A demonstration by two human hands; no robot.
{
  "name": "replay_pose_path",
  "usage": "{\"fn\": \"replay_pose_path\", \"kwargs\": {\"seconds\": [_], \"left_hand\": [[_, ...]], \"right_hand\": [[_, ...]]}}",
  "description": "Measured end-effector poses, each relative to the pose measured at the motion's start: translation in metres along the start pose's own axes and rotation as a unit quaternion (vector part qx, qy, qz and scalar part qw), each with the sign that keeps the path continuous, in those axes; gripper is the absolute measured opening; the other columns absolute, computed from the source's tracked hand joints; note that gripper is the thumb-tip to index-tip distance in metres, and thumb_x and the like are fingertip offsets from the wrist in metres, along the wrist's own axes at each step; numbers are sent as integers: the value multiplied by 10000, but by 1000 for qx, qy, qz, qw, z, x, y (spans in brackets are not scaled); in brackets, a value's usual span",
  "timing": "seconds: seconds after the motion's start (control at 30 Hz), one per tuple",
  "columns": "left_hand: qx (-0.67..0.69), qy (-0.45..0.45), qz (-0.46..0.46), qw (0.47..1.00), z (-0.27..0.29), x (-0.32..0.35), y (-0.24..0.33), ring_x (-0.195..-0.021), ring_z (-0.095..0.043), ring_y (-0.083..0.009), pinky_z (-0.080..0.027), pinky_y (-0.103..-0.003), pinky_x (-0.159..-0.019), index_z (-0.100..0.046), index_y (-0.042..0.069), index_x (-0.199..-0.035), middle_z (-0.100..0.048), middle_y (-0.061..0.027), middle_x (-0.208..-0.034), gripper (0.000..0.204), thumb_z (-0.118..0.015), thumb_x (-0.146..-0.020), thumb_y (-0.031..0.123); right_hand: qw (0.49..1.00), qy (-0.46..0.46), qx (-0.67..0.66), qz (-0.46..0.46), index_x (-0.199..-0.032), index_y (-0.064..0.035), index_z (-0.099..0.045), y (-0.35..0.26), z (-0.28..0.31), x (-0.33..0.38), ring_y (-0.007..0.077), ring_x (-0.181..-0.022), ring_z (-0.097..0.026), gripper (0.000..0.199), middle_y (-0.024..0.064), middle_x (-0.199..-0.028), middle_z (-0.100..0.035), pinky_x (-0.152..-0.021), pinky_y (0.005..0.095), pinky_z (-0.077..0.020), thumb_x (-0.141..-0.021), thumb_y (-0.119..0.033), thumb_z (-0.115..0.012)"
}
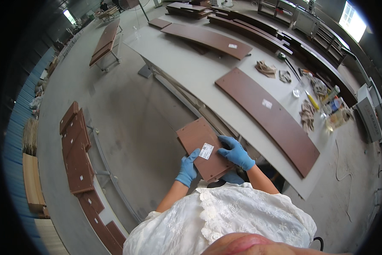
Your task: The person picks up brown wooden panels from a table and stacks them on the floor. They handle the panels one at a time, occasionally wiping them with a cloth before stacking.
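Note:
Between my two blue-gloved hands is a short brown wooden panel (195,135), held in front of my body beside the table's near edge. A white label (206,151) is stuck on its face, and small holes show near its corners. My left hand (186,169) grips the left edge, thumb on the face beside the label. On the opposite edge, my right hand (237,153) is closed, its fingers partly over the face. Another brown edge peeks out under the panel's lower end; whether it is a second board I cannot tell.
A long brown board (259,112) lies on the pale table (174,68), with another board (208,38) farther back. Rags (306,115), bottles (336,120) and a yellow-handled tool (313,101) sit at the table's right. To my left, a rack holds labelled brown panels (75,148).

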State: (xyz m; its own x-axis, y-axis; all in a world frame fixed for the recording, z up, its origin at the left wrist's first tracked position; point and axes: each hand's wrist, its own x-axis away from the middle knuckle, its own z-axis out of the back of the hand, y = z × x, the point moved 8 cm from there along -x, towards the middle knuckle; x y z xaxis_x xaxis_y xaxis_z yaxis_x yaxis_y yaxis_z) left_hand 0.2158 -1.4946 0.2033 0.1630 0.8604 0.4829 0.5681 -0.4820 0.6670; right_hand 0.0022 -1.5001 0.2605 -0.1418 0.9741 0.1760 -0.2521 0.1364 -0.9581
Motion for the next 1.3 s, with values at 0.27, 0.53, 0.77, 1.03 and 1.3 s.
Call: {"fn": "replay_pose_path", "kwargs": {"seconds": [0.27, 0.53, 0.77, 1.03, 1.3], "left_hand": [[33, 28, -55, 998, -30, -156, 116, -1049, -697, -265, -595, -430, -910, -591, 9, -1330, -678, -103, -1205, 537, -790, -889, 241], [54, 49, -22, 997, -51, -338, 188, -1059, -687, -269, -592, -442, -912, -584, 34, -1348, -674, -92, -1217, 522, -736, -926, 302], [31, 3, -49, 998, -116, -564, 272, -1093, -658, -232, -558, -415, -942, -583, 62, -1357, -663, -63, -1213, 494, -709, -945, 304], [-67, -200, -32, 977, -217, -798, 329, -1173, -617, -218, -491, -412, -1056, -622, 100, -1323, -659, -50, -1283, 405, -609, -995, 338], [-102, -98, 57, 988, -268, -961, 323, -1221, -626, -343, -506, -490, -1055, -631, 63, -1367, -645, -140, -1354, 568, -656, -865, 327]], "right_hand": [[955, 190, -193, 124, -1327, 0, -627, -31, 120, -212, 143, -1086, -679, 338, 89, -1158, -745, -914, 277, -539, -992, -45, -615], [893, 355, 262, 89, -1267, -10, -654, -7, 220, -356, 325, -1141, -662, 381, 189, -1237, -692, -1008, 396, -509, -930, -185, -673], [788, 429, 430, -97, -1441, -71, -515, 63, 212, -452, 373, -1454, -381, 703, 211, -1564, -427, -1192, 505, -268, -855, -417, -689], [771, 450, 404, -198, -1451, -46, -504, 75, 214, -442, 369, -1491, -330, 698, 212, -1598, -374, -1246, 515, -197, -884, -421, -661], [751, 484, 411, -178, -1371, -67, -575, 64, 213, -431, 332, -1444, -414, 693, 186, -1538, -464, -1205, 504, -283, -810, -442, -731]]}}
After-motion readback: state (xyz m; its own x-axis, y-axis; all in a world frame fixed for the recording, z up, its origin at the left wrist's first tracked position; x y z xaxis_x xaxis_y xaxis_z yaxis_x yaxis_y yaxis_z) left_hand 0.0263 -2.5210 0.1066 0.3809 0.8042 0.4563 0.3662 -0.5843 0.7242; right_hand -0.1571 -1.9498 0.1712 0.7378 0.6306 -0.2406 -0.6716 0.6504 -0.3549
